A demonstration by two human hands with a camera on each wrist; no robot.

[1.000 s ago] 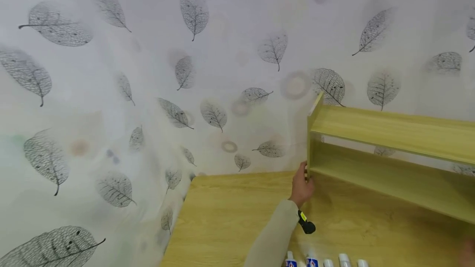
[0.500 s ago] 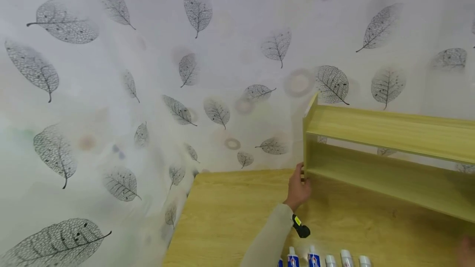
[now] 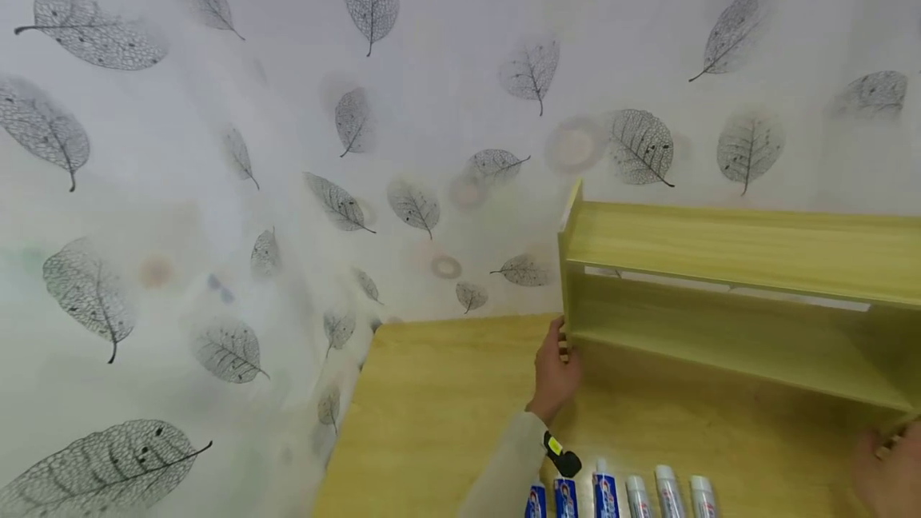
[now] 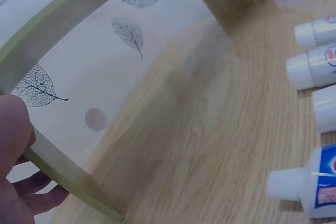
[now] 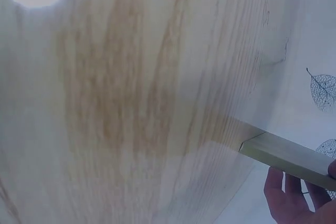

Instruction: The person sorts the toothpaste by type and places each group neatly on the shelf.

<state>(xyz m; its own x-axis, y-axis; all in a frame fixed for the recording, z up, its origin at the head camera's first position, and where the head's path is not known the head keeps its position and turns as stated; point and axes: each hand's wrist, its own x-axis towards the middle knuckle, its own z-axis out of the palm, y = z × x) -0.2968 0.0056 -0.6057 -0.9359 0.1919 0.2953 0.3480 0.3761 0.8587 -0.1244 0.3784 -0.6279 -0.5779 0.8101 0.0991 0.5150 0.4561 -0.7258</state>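
A: The wooden shelf (image 3: 727, 294) is stood on the table (image 3: 446, 414), close against the leaf-patterned wall (image 3: 288, 142).

B: Its left upright is gripped by the left hand (image 3: 556, 368), its right end by the right hand (image 3: 888, 474). Toothpaste tubes (image 3: 619, 496) are lined up at the table's near edge.

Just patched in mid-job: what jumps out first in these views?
A two-tier wooden shelf stands on the table against leaf-patterned wallpaper. The left hand grips its left side panel and the right hand its right end. A row of toothpaste tubes lies at the table's near edge.
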